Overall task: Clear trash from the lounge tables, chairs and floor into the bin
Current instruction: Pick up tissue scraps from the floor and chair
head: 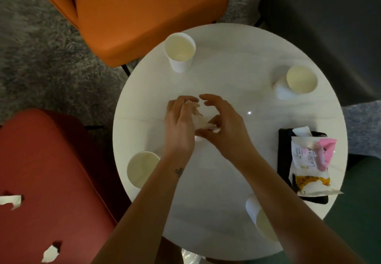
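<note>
Two torn paper scraps are seen on the red chair at far left, not yet picked up. On the round table a left cup is stood upright at the near-left edge, with a far cup upright beyond it. At table centre a crumpled paper is held between both hands. Its left and far side is gripped by the curled left hand. Its near edge is pinched by the thumb of the right hand, whose fingers are arched over the top; whether those fingertips touch cannot be told. The wad lies right between the palms, long axis roughly far to near, neither hand nearer. It looks white, soft and loosely balled, and is judged easy to squash. Further right, a near cup is partly hidden by the right forearm, a tipped cup is lying over, and wrappers are piled on a black tray. No bin is in view.
</note>
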The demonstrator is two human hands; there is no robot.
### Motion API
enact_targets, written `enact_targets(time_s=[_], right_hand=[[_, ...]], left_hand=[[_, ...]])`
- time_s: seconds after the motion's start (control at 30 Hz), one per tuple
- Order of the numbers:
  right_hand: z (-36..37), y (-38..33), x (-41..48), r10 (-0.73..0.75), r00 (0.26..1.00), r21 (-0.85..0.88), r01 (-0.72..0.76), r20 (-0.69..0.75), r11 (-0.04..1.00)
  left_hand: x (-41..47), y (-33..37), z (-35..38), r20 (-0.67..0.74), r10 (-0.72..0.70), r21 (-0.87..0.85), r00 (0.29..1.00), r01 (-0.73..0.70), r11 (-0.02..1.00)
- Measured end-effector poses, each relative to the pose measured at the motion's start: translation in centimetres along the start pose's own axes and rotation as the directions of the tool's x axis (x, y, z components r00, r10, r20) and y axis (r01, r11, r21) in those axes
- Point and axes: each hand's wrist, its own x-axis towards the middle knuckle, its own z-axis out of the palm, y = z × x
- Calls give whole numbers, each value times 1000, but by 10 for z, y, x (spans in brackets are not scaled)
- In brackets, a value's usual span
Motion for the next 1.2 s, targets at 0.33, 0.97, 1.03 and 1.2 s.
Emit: enact_targets(time_s=[0.33,0.97,1.03,1.2], right_hand=[[56,-24,-37,-360,923,-210,328,-136,921],[117,-27,-72,-481,877,-219,472,17,854],[120,-18,-71,-505,861,-349,489,51,799],[117,-6,-74,-491,867,-538,456,88,709]], left_hand=[[-35,-7,-50,30,88,-28,996,-88,996],[-97,-74,-131,-318,303,479,898,-123,869],[-96,-82,-131,-323,316,501,892,-122,857],[-89,-96,-126,-265,466,656,844,-197,729]])
